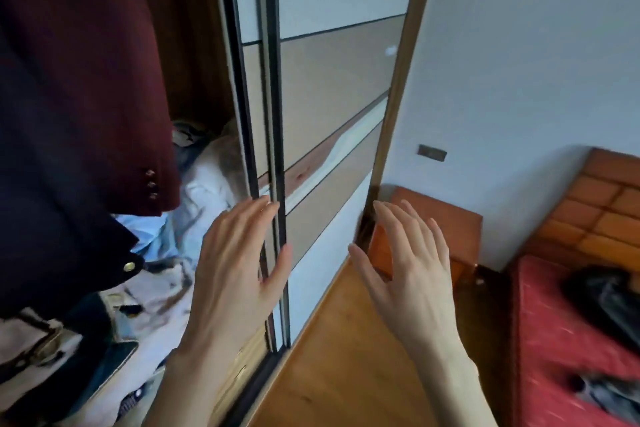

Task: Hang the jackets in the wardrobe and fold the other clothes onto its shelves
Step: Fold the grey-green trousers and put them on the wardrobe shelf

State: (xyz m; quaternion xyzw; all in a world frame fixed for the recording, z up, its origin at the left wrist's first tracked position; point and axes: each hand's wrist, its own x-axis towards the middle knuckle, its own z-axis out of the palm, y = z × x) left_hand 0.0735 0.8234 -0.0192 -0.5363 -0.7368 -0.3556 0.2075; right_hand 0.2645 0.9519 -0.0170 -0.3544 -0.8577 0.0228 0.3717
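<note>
No text, label, brand, number or sign can be read anywhere in this view.

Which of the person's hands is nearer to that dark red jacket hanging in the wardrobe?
Left. The left hand is raised by the sliding door's edge, just right of the dark red jacket. The right hand is farther right, over the wooden floor.
</note>
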